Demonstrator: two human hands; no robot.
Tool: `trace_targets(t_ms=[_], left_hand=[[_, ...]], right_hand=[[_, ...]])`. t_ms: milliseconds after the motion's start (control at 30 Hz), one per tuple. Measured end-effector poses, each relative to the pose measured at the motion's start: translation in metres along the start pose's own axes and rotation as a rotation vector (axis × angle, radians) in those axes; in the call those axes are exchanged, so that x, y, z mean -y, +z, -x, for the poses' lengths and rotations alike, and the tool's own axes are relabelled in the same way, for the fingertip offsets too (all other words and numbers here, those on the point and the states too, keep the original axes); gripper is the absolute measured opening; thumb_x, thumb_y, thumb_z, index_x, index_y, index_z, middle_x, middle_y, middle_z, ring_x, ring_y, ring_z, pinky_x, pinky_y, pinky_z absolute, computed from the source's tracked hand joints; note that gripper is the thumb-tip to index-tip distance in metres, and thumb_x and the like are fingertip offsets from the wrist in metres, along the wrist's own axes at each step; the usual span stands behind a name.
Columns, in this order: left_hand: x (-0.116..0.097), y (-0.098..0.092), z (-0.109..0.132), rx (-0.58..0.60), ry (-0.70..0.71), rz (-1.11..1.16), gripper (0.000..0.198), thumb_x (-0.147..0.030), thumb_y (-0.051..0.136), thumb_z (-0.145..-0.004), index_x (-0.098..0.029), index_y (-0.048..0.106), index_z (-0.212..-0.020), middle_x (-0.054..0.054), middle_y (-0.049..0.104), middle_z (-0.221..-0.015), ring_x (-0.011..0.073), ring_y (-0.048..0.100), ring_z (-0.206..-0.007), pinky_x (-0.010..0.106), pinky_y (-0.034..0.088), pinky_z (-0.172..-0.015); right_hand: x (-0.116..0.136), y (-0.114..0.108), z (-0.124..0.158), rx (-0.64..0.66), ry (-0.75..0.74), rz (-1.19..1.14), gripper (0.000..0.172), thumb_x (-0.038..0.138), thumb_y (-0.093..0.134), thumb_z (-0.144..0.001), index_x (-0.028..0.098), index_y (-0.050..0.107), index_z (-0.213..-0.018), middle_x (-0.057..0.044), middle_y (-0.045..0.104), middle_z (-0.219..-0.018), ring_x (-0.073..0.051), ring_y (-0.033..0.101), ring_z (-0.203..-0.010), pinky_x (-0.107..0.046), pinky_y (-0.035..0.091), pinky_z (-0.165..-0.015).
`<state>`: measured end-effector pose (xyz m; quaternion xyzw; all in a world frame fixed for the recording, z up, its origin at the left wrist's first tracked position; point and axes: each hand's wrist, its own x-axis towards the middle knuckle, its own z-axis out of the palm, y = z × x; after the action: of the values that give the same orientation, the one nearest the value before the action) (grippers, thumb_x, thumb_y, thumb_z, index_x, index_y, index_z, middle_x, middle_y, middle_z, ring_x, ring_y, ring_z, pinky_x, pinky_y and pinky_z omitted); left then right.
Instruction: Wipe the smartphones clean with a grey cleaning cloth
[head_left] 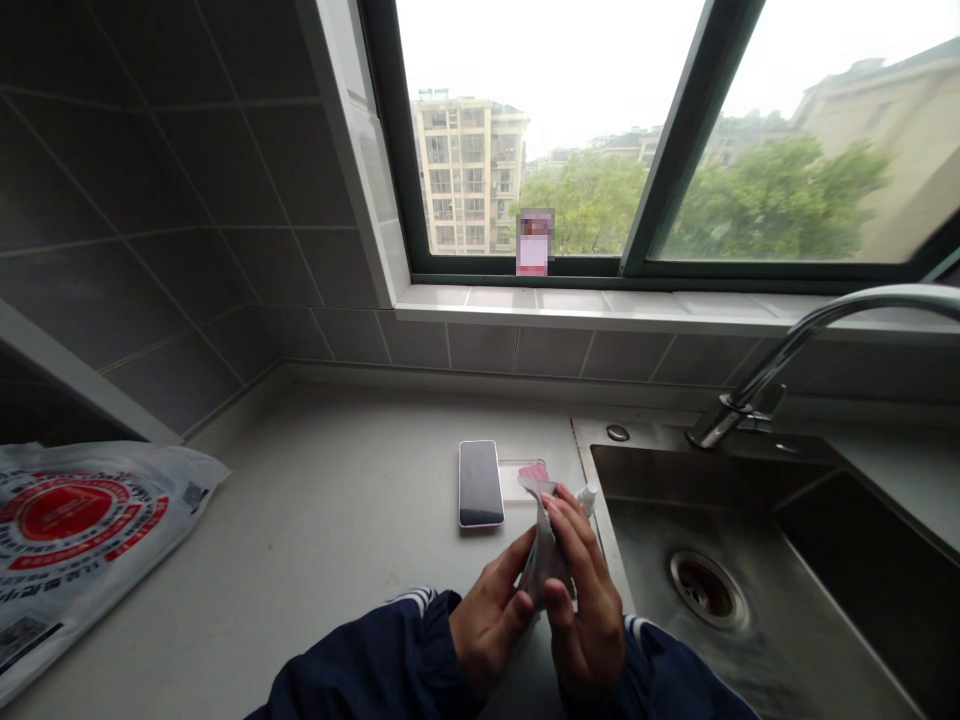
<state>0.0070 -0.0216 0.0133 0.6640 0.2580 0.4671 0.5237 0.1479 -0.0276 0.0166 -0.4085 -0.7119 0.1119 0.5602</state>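
My left hand and my right hand meet low in the view, above the counter beside the sink. Both pinch a small pale packet or wipe with a pink top, held upright between the fingers. A smartphone lies face up with a dark screen on the counter just beyond my hands. A thin clear sheet or case lies next to the phone on its right. A small white bottle tip shows behind my right fingers.
A steel sink with a drain fills the right, under a curved tap. A white plastic bag with red print lies at the left. A small pink item stands on the window ledge. Grey tiled walls surround the counter.
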Motion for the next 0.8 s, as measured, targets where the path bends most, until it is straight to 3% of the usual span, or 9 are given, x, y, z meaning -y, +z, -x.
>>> trace_targets(t_ms=[233, 467, 667, 800], left_hand=[[-0.009, 0.003, -0.001, -0.032, 0.02, -0.051, 0.057, -0.049, 0.038, -0.096, -0.027, 0.037, -0.149, 0.007, 0.053, -0.143, 0.0323, 0.05, -0.13, 0.046, 0.04, -0.108], [-0.011, 0.006, -0.001, -0.075, -0.017, -0.029, 0.059, -0.053, 0.038, -0.095, -0.027, 0.038, -0.148, 0.008, 0.054, -0.143, 0.0323, 0.05, -0.13, 0.049, 0.037, -0.112], [0.0, 0.003, 0.005, -0.116, -0.073, -0.068, 0.056, -0.05, 0.037, -0.096, -0.028, 0.04, -0.147, 0.006, 0.047, -0.15, 0.0287, 0.044, -0.136, 0.04, 0.034, -0.114], [0.005, 0.001, 0.01, -0.116, -0.099, -0.009, 0.061, -0.053, 0.037, -0.095, -0.024, 0.038, -0.148, 0.008, 0.044, -0.152, 0.0317, 0.037, -0.14, 0.044, 0.028, -0.118]], right_hand=[[0.004, -0.003, 0.0, 0.005, -0.1, 0.031, 0.05, 0.037, 0.032, -0.103, 0.013, 0.038, -0.147, -0.016, 0.046, -0.144, -0.037, 0.037, -0.139, -0.062, 0.029, -0.112], [0.0, 0.0, 0.002, 0.038, -0.114, 0.06, 0.053, 0.037, 0.033, -0.103, 0.014, 0.033, -0.15, -0.015, 0.038, -0.151, -0.039, 0.03, -0.142, -0.064, 0.028, -0.112], [-0.003, 0.003, 0.006, 0.102, -0.041, 0.083, 0.057, 0.038, 0.032, -0.103, 0.016, 0.024, -0.154, -0.013, 0.025, -0.159, -0.039, 0.02, -0.146, -0.064, 0.025, -0.114], [-0.004, 0.006, 0.005, 0.1, -0.003, 0.08, 0.059, 0.041, 0.03, -0.103, 0.016, 0.019, -0.155, -0.012, 0.019, -0.161, -0.037, 0.015, -0.147, -0.063, 0.023, -0.115]])
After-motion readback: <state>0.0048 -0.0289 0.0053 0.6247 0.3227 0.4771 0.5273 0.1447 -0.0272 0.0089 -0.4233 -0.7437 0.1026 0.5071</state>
